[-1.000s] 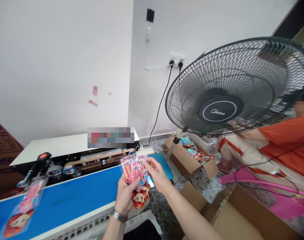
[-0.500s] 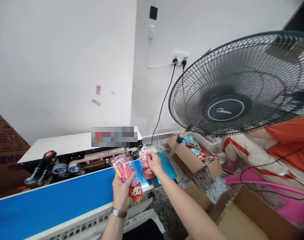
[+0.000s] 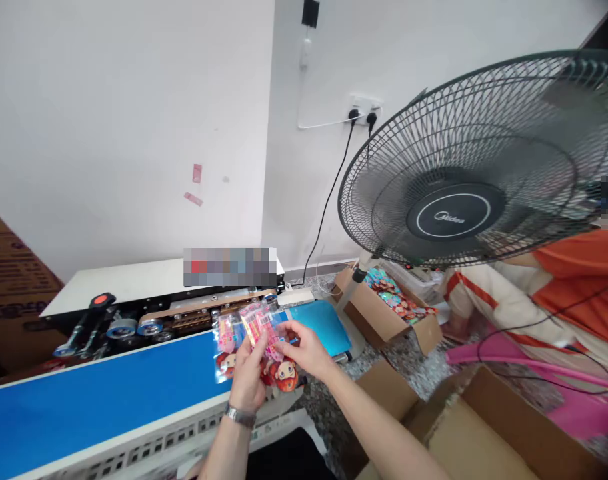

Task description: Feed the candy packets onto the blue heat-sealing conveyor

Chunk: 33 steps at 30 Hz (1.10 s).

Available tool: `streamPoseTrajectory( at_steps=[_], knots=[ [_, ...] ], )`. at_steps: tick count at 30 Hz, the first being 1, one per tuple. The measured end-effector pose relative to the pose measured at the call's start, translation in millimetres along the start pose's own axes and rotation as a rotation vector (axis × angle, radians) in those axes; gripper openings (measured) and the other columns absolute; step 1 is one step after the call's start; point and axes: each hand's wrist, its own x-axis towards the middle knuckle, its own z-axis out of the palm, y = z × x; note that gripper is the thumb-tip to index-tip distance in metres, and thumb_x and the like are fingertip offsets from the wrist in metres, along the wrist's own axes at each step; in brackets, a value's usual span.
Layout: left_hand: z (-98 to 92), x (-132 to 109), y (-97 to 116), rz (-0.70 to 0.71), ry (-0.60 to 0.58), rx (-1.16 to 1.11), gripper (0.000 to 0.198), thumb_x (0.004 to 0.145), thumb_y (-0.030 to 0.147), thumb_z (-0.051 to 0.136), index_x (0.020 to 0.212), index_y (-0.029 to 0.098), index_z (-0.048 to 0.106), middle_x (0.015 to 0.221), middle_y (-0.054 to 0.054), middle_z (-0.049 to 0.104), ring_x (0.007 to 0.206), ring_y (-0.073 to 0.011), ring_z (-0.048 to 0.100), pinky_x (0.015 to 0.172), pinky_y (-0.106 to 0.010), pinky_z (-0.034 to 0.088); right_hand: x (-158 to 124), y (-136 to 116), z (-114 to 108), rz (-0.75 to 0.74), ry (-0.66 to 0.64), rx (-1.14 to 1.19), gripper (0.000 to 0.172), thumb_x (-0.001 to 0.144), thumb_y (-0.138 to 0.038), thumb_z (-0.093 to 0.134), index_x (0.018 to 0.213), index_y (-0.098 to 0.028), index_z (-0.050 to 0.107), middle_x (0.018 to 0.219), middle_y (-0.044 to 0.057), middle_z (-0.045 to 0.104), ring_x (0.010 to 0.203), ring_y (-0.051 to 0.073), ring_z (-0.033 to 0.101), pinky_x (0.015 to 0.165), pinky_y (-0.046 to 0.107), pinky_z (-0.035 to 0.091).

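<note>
Above the near end of a blue conveyor belt [image 3: 109, 400], my left hand [image 3: 248, 383] is closed on a small fan of clear plastic packets [image 3: 258, 327]. They have pink printed inserts and a red-haired cartoon face at the bottom. My right hand [image 3: 307, 350] is closed with its thumb and fingertips at the right edge of this bundle; its fingers partly hide the packets. To the left of my left hand shows another such packet [image 3: 224, 333]; I cannot tell whether it lies on the belt or hangs from the bundle.
A sealing machine with rollers [image 3: 151, 327] runs behind the belt. A blue panel [image 3: 321, 323] lies at the belt's right end. A large fan [image 3: 454, 213] stands right, by a carton of colourful packets [image 3: 369, 313]. An open carton [image 3: 484, 433] is at lower right; a person in orange [image 3: 579, 287] sits beyond.
My right hand has brought its packet left against the bundle in my left hand. A packet now shows at the left of my left hand. The view has shifted slightly.
</note>
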Motion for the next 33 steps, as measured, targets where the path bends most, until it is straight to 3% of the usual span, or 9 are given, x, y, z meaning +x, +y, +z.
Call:
streamPoseTrajectory(
  at_steps=[3,8,12,18,23,25,28,33],
  knots=[
    [-3.1,0.8,-2.8,0.075,0.02,0.084,0.039,0.062,0.032,0.077,0.096,0.017,0.064,0.094,-0.006,0.071,0.082,-0.0174,0.066,0.075,-0.027,0.051,-1.1,-0.4,-2.7,0.001,0.014,0.026,0.02,0.073,-0.029,0.062,0.09,-0.021,0.058,0.083,0.0,0.061,0.075,0.014,0.057,0.068,0.027,0.047],
    [-4.7,1.3,-4.0,0.068,-0.045,0.17,0.044,0.06,0.028,0.078,0.099,0.016,0.064,0.09,-0.007,0.071,0.074,-0.0173,0.066,0.068,-0.027,0.052,2.5,-9.4,-12.0,0.0,0.036,0.165,0.048,0.069,-0.029,0.068,0.112,-0.024,0.048,0.079,-0.003,0.058,0.07,0.012,0.055,0.066,0.025,0.045],
    [-2.3,-0.4,-4.9,0.019,-0.087,0.22,0.045,0.059,0.027,0.079,0.099,0.012,0.062,0.083,-0.007,0.071,0.065,-0.0153,0.063,0.061,-0.026,0.051,7.2,-14.6,-21.3,-0.005,0.041,0.181,0.028,0.071,-0.036,0.066,0.092,-0.021,0.056,0.073,-0.004,0.056,0.063,0.01,0.05,0.059,0.022,0.041],
    [-0.6,-1.4,-8.1,0.048,-0.076,0.2,0.048,0.059,0.028,0.079,0.101,0.012,0.06,0.089,-0.009,0.07,0.071,-0.0177,0.065,0.066,-0.029,0.052,4.5,-15.6,-29.7,-0.024,0.027,0.09,0.033,0.072,-0.04,0.064,0.099,-0.021,0.061,0.079,-0.001,0.061,0.064,0.011,0.05,0.059,0.024,0.042],
    [0.9,-2.5,-12.5,0.044,-0.072,0.184,0.047,0.06,0.027,0.078,0.1,0.012,0.06,0.089,-0.008,0.07,0.071,-0.0167,0.064,0.066,-0.029,0.052,4.3,-19.9,-35.6,-0.033,-0.009,-0.034,0.028,0.076,-0.042,0.06,0.092,-0.02,0.065,0.076,-0.001,0.061,0.067,0.013,0.052,0.064,0.026,0.043],
    [2.8,-2.6,-13.6,0.046,-0.066,0.169,0.047,0.06,0.027,0.078,0.101,0.012,0.06,0.089,-0.009,0.07,0.071,-0.0169,0.064,0.066,-0.029,0.053,1.7,-19.5,-33.1,-0.025,0.004,0.022,0.029,0.075,-0.04,0.062,0.096,-0.021,0.063,0.078,-0.001,0.06,0.07,0.013,0.053,0.066,0.025,0.043],
    [6.0,-1.8,-14.2,0.053,-0.021,0.118,0.051,0.059,0.028,0.079,0.104,0.012,0.059,0.092,-0.009,0.069,0.074,-0.0174,0.065,0.069,-0.03,0.053,-7.8,-12.9,-18.6,0.022,0.153,0.256,0.039,0.07,-0.037,0.068,0.105,-0.023,0.056,0.079,-0.002,0.057,0.072,0.012,0.053,0.068,0.025,0.044],
    [5.1,1.0,-13.8,0.096,0.071,0.127,0.045,0.061,0.031,0.078,0.098,0.014,0.059,0.089,-0.007,0.069,0.074,-0.0166,0.066,0.069,-0.028,0.052,-16.2,5.3,6.6,0.08,0.308,0.342,0.026,0.072,-0.042,0.064,0.077,-0.018,0.055,0.074,-0.001,0.056,0.07,0.013,0.051,0.066,0.024,0.042]
  ],
)
